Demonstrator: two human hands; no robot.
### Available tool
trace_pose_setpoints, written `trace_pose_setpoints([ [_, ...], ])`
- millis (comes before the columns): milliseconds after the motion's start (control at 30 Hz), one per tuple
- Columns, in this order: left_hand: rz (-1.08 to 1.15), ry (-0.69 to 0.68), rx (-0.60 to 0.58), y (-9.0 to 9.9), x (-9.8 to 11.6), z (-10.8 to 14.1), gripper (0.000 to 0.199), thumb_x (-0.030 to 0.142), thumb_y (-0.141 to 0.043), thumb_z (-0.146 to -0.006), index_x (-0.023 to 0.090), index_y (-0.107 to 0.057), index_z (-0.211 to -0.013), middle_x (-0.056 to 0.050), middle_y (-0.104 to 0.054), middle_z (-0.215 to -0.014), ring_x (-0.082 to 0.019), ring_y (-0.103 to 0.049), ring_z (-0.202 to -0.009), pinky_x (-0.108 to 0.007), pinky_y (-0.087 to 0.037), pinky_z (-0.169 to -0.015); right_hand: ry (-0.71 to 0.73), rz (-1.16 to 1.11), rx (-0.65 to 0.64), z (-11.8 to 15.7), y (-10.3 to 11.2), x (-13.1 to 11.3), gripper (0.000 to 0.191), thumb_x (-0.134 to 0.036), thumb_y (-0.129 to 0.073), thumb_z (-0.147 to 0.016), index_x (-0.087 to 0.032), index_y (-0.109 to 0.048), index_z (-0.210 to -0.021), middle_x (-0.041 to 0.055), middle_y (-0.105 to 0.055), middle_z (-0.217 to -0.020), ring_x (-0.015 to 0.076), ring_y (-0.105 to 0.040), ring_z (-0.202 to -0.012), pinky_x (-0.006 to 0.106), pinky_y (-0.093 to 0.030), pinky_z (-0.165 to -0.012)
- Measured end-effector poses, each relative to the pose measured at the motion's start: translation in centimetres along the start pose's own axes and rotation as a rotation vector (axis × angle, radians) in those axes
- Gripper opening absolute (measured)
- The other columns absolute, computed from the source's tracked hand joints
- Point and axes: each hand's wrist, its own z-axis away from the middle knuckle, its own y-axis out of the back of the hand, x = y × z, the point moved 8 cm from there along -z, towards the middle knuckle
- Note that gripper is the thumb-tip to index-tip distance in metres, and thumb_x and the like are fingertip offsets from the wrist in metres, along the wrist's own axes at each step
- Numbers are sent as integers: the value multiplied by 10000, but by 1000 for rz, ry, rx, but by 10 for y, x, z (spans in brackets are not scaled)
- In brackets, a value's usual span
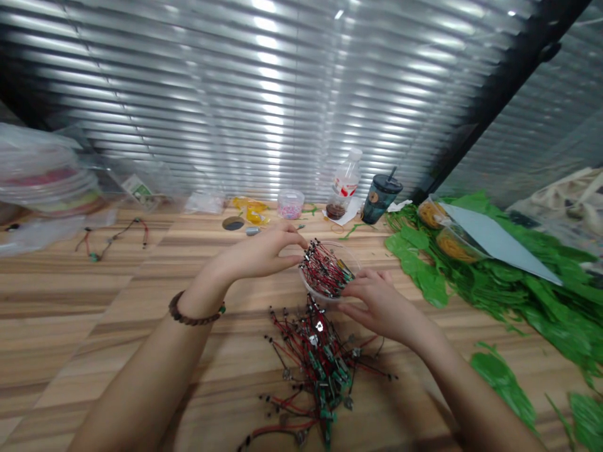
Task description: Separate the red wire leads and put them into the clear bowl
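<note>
A round clear plastic bowl (357,251) is filled with a bundle of red and black wires (325,269) with small black connectors and green boards. My left hand (271,251) is at the bowl's left side, its fingers and thumb apart, the tips against the edge of the bundle. At the lower right rim my right hand (372,302) has its fingertips at the green ends of the wires and its thumb apart below them. In front of the bowl lies a loose heap of similar wired boards (325,364), some with shiny metal parts.
Behind stand a small tub of pink bits (291,204), a bottle with dark liquid (343,188) and a dark tumbler with a straw (379,199). Green leaf-shaped pieces (509,282) cover the right side. Plastic packages (42,176) and a loose wired board (110,240) are at left.
</note>
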Motion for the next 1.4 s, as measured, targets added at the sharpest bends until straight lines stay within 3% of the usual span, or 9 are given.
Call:
trace_pose_setpoints([
  [100, 3, -12, -34, -8, 1, -2, 372, 434, -425, -868, 245, -603, -1134, -53, -557, -1113, -131, -495, -1037, -269, -381, -962, 38, 49, -43, -6, -5, -4, 221, -419, -635, -824, -206, -685, -855, 49, -679, -859, 262, -552, -936, 398, -322, -810],
  [233, -10, -25, -72, -14, 5, -4, 358, 416, -406, -880, 241, -609, -1118, -47, -575, -1073, -126, -509, -1017, -255, -390, -933, 46, 83, -45, -9, -1, -3, 148, -338, -642, -832, -198, -668, -874, 53, -672, -882, 253, -568, -934, 400, -315, -825],
  [433, -24, 4, -14, 9, 12, 7, 349, 397, -425, -876, 225, -596, -1127, -39, -576, -1123, -117, -524, -1045, -242, -397, -951, 88, -195, 146, 36, 21, -33, 187, -251, -621, -843, -248, -612, -1029, 19, -652, -1005, 183, -573, -949, 353, -335, -905],
  [633, -47, 38, -51, 15, 21, 14, 372, 414, -435, -871, 243, -582, -1165, -19, -600, -1141, -124, -550, -1047, -237, -409, -931, 18, -296, -25, 71, -48, -65, 171, -167, -637, -786, -233, -622, -944, 31, -621, -984, 198, -555, -915, 302, -442, -786],
  [700, -42, 7, -66, 12, 25, 14, 383, 434, -427, -871, 244, -586, -1163, -20, -607, -1134, -119, -559, -1026, -225, -409, -920, -39, -271, -24, 73, -67, -64, 125, -149, -621, -789, -216, -618, -895, 40, -605, -978, 209, -542, -921, 315, -453, -778],
  [800, -14, -58, -71, 9, 30, 16, 393, 451, -417, -874, 215, -606, -1125, -34, -628, -1078, -99, -573, -956, -197, -411, -886, -68, -271, 33, 73, -77, -63, 116, -137, -582, -815, -201, -616, -906, 59, -581, -987, 208, -534, -908, 326, -466, -771],
  [1000, 15, -105, -55, 9, 34, 19, 386, 441, -425, -873, 187, -617, -1090, -41, -647, -1031, -89, -579, -914, -172, -412, -854, -41, -401, 169, 78, -70, -65, 152, -52, -557, -804, -184, -589, -872, 63, -552, -970, 177, -540, -886, 301, -480, -771],
  [1200, 58, -98, -80, 11, 40, 21, 348, 384, -457, -869, 195, -610, -1117, -36, -643, -1072, -87, -578, -942, -163, -411, -844, 55, -447, 336, 87, -54, -68, 215, -78, -531, -846, -209, -545, -1016, 67, -562, -1034, 188, -527, -1007, 312, -464, -860],
  [1400, 200, -124, -398, -7, 56, 32, 361, 417, -424, -882, 217, -613, -1115, -11, -651, -1016, -58, -579, -849, -115, -399, -698, -95, -655, 500, 89, -33, -47, 144, -135, -548, -873, -242, -560, -969, -8, -622, -905, 104, -586, -843, 173, -470, -759],
])
